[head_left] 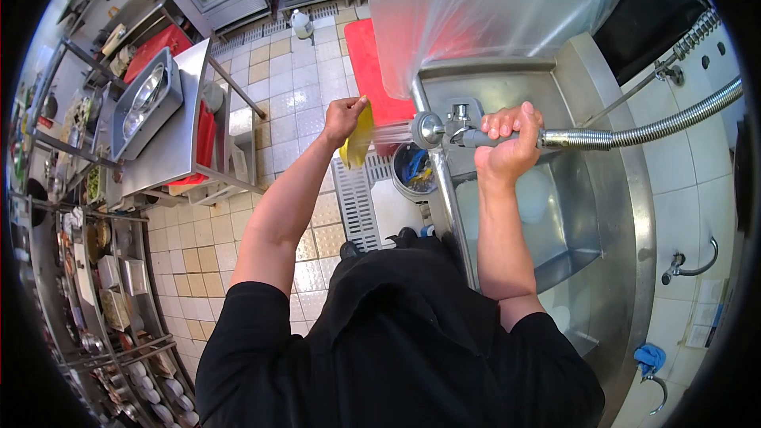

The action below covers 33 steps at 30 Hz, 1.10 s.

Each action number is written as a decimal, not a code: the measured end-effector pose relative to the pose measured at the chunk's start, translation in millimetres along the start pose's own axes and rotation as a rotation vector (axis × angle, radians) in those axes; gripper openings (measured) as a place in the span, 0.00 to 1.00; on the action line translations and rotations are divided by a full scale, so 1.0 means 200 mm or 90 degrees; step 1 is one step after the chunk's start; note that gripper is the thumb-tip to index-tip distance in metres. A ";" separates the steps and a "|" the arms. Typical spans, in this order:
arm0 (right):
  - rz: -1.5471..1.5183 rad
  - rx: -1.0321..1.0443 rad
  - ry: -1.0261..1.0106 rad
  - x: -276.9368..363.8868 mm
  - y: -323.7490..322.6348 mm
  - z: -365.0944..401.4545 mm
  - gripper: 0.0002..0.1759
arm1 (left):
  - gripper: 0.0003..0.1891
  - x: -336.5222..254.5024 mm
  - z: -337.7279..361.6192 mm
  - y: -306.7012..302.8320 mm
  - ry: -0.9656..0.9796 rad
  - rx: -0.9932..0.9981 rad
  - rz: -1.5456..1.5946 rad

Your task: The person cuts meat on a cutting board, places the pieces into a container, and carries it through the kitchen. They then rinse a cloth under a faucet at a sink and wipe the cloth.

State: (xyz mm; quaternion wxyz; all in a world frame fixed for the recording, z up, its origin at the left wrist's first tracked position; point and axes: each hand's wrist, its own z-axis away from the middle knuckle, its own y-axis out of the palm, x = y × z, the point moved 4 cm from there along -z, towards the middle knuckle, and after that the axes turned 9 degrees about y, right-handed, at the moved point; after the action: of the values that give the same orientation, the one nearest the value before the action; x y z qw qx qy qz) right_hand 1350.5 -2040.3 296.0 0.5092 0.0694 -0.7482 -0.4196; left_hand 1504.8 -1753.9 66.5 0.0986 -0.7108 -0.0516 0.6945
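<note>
My right hand is wrapped round the grey grip of a pre-rinse sprayer, its round head pointing left over the sink's front rim. A fan of water streams from it onto a thin, flat yellow thing, whose kind I cannot make out. My left hand pinches that yellow thing at its upper edge and holds it out over the floor. From the sprayer's grip a ribbed metal hose runs to the right.
Below the spray stands a bucket with blue and yellow things inside, beside a floor drain grate. A steel sink is at right. A red board stands behind. At left, a steel table carries a grey tub.
</note>
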 end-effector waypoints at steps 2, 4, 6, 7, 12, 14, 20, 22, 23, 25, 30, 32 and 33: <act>-0.011 0.001 -0.001 0.01 0.01 0.00 0.17 | 0.19 0.03 -0.01 -0.02 0.006 -0.013 -0.008; -0.022 0.002 -0.001 0.03 0.02 0.00 0.17 | 0.19 0.07 -0.02 -0.04 -0.012 -0.024 -0.037; -0.034 0.012 -0.015 0.06 0.05 0.01 0.18 | 0.19 0.08 -0.02 -0.06 -0.013 -0.030 -0.036; -0.034 0.013 -0.014 0.07 0.05 0.01 0.18 | 0.19 0.09 -0.01 -0.06 -0.014 -0.034 -0.035; -0.031 0.032 -0.001 0.09 0.06 0.00 0.18 | 0.19 0.13 -0.01 -0.08 -0.025 -0.067 -0.022; -0.027 0.031 0.007 0.08 0.06 0.01 0.18 | 0.20 0.13 -0.01 -0.08 -0.019 -0.086 -0.009; 0.000 0.028 0.020 0.04 0.02 0.00 0.18 | 0.19 0.14 -0.02 -0.07 -0.026 -0.107 0.022; 0.005 0.025 0.019 0.04 0.03 0.00 0.18 | 0.19 0.11 -0.01 -0.07 -0.038 -0.098 0.047; 0.001 0.001 0.003 0.04 0.02 0.00 0.18 | 0.19 0.10 -0.01 -0.07 -0.037 -0.099 0.047; -0.002 -0.022 -0.013 0.05 0.03 0.00 0.18 | 0.18 0.09 0.00 -0.08 -0.048 -0.095 0.055; 0.003 -0.009 -0.044 0.12 0.08 -0.02 0.19 | 0.19 0.11 -0.02 -0.10 -0.042 -0.096 0.053; 0.003 -0.005 -0.045 0.14 0.10 -0.01 0.19 | 0.20 0.08 -0.01 -0.11 -0.037 -0.108 0.034; 0.004 -0.002 -0.045 0.14 0.10 -0.01 0.19 | 0.20 0.06 0.00 -0.12 -0.049 -0.116 0.000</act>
State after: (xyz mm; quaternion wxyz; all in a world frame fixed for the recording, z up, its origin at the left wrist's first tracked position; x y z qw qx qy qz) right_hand 1346.1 -2043.5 330.4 0.4838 0.0511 -0.7655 -0.4211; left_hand 1506.3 -1727.6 60.5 0.0315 -0.6894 -0.1187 0.7138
